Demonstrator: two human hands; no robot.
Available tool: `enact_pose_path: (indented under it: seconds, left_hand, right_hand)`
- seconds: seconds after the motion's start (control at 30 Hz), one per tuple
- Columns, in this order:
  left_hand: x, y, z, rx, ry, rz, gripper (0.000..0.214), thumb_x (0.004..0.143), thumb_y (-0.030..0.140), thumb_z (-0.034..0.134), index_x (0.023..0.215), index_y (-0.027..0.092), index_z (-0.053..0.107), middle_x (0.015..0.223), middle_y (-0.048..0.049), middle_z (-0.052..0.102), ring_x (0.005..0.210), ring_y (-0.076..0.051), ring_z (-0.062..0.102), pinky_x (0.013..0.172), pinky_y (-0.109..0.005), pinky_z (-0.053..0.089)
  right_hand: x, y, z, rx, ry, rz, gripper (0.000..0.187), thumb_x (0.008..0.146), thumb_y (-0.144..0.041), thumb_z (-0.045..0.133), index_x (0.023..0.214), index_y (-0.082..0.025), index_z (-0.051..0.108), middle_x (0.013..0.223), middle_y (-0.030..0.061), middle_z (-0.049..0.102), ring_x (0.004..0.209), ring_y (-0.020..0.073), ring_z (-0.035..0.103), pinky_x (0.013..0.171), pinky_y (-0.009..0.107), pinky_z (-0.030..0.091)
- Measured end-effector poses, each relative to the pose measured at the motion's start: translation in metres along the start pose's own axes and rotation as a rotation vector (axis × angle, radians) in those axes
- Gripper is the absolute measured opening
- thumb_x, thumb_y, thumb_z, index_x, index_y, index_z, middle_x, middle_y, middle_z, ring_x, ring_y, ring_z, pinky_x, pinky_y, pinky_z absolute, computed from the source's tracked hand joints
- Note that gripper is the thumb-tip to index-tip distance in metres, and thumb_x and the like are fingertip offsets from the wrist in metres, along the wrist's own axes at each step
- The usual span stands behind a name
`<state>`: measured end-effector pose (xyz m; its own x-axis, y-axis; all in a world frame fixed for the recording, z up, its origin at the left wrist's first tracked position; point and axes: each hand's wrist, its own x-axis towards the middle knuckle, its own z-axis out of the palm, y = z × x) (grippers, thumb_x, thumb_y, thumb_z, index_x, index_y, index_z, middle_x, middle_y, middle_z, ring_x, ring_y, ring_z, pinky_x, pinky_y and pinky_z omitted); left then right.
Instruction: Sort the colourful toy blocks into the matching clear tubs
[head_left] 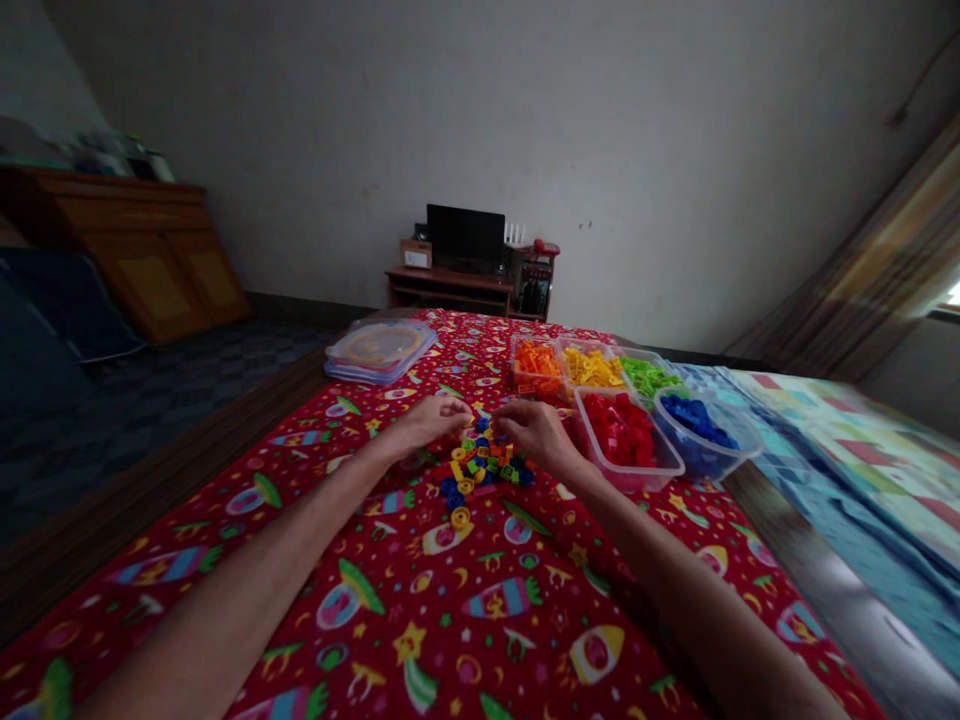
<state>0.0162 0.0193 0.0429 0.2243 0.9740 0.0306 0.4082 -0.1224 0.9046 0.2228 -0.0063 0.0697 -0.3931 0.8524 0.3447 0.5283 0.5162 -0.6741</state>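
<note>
A small pile of mixed plastic bricks (480,466), yellow, blue, green and orange, lies on the red patterned cloth (465,600). My left hand (431,420) rests at the pile's left edge, fingers curled down onto the bricks. My right hand (534,428) sits at the pile's right edge, fingers also bent and pinched over the bricks. What either hand grips is too small to make out. A yellow ring piece (460,517) lies a little nearer to me.
Clear tubs hold sorted bricks: orange (537,366), yellow (592,368), green (646,376), red (624,430) and blue (699,420). A stack of lids (379,350) sits at the far left. The table edge runs along the left; a bed lies at the right.
</note>
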Motion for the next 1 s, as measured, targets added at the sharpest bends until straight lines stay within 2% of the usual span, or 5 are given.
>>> enact_pose_path:
  seconds: [0.13, 0.27, 0.53, 0.73, 1.0]
  left_hand:
    - [-0.012, 0.022, 0.010, -0.413, -0.039, -0.089, 0.047, 0.065, 0.040, 0.075, 0.101, 0.018, 0.055, 0.080, -0.0014, 0.066, 0.067, -0.012, 0.061, 0.062, -0.022, 0.047]
    - [-0.015, 0.029, 0.020, -0.446, -0.122, -0.110, 0.044, 0.067, 0.038, 0.075, 0.101, 0.017, 0.057, 0.082, -0.0021, 0.066, 0.066, -0.010, 0.060, 0.062, -0.020, 0.046]
    - [-0.010, 0.016, -0.015, 0.557, -0.173, 0.065, 0.021, 0.070, 0.038, 0.061, 0.070, 0.018, 0.067, 0.065, -0.0002, 0.066, 0.060, -0.015, 0.057, 0.054, -0.022, 0.040]
    - [-0.010, 0.008, -0.004, 0.694, -0.236, 0.038, 0.015, 0.067, 0.029, 0.058, 0.071, 0.018, 0.068, 0.062, 0.0003, 0.066, 0.056, -0.014, 0.056, 0.048, -0.021, 0.035]
    - [-0.010, 0.014, -0.001, 0.187, -0.193, -0.017, 0.024, 0.063, 0.034, 0.065, 0.078, 0.016, 0.065, 0.064, -0.0001, 0.066, 0.057, -0.015, 0.059, 0.052, -0.022, 0.042]
  right_hand:
    - [-0.003, 0.002, 0.010, 0.038, 0.045, -0.044, 0.034, 0.080, -0.021, 0.060, 0.114, -0.016, 0.064, 0.090, 0.0073, 0.072, 0.080, 0.0168, 0.065, 0.067, 0.023, 0.045]
    - [-0.005, 0.005, 0.010, -0.140, 0.075, -0.135, 0.022, 0.080, -0.022, 0.061, 0.099, -0.015, 0.068, 0.076, 0.0045, 0.068, 0.068, 0.0138, 0.059, 0.061, 0.022, 0.038]
    - [0.000, 0.011, 0.011, -0.075, 0.065, -0.063, 0.017, 0.080, -0.024, 0.054, 0.069, -0.014, 0.062, 0.056, -0.0040, 0.050, 0.054, 0.0079, 0.041, 0.052, 0.019, 0.028]
    - [-0.001, 0.009, 0.014, -0.072, 0.042, -0.042, 0.017, 0.078, -0.020, 0.056, 0.086, -0.014, 0.069, 0.065, -0.0004, 0.061, 0.059, 0.0098, 0.050, 0.056, 0.020, 0.034]
    - [-0.003, 0.010, 0.015, -0.016, -0.019, -0.047, 0.030, 0.074, -0.013, 0.056, 0.101, -0.013, 0.070, 0.083, 0.0059, 0.071, 0.073, 0.0153, 0.063, 0.065, 0.022, 0.044]
